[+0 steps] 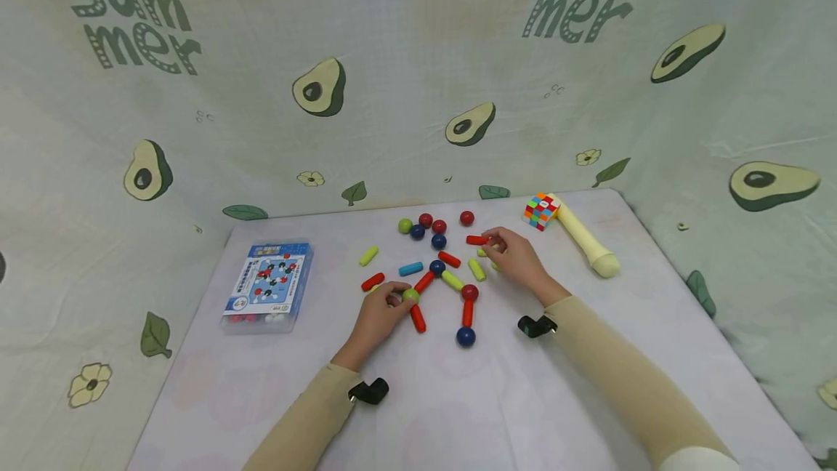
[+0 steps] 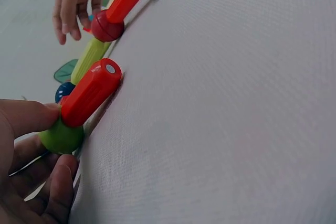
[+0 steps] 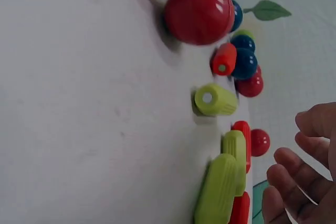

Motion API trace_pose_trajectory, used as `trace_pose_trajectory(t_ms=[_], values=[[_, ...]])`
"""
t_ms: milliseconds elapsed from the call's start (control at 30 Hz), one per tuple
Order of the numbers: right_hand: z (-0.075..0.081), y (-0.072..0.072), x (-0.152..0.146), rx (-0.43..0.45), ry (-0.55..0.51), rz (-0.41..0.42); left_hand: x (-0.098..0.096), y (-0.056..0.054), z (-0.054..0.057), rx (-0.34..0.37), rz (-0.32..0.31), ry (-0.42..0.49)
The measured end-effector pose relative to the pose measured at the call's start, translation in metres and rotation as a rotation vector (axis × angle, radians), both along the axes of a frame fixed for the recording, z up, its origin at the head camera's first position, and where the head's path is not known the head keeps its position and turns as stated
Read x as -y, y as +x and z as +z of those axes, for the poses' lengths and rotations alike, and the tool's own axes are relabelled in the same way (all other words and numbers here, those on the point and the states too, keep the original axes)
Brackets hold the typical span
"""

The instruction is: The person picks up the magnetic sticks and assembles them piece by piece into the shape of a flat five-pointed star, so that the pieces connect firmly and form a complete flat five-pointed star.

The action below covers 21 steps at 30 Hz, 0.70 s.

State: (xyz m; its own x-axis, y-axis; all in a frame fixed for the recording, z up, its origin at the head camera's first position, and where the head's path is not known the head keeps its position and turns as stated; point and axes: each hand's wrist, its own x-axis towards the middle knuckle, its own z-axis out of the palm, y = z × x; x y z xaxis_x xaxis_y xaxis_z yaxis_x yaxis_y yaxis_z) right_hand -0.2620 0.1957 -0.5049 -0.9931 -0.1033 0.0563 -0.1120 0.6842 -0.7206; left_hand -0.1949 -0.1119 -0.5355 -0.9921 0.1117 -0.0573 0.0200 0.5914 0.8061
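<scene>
My left hand [image 1: 379,315] pinches a green ball [image 2: 62,139] in a chain of balls and rods lying on the table. From that ball one red rod [image 1: 418,319] points toward me, and another red rod [image 1: 424,282] leads to a blue ball [image 1: 437,267]. A yellow-green rod [image 1: 453,280] joins it to a red ball [image 1: 469,293], where a further red rod [image 1: 467,313] ends in a blue ball [image 1: 466,337]. My right hand [image 1: 516,256] hovers by a loose red rod [image 1: 476,240]; in the right wrist view its loosely bent fingers [image 3: 286,182] hold nothing.
Loose balls, among them a red ball [image 1: 467,218], lie at the back. Several loose rods, such as a blue rod [image 1: 410,268], surround the chain. A clear box [image 1: 268,286] stands left. At back right lie a puzzle cube [image 1: 540,211] and a cream-coloured stick [image 1: 585,238].
</scene>
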Motion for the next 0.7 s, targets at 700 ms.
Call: trace_pose_trajectory(t_ms=[700], values=[[-0.008,-0.087,0.010,0.141,0.065,0.010,0.003,-0.005,-0.008,-0.002,-0.002,0.012]])
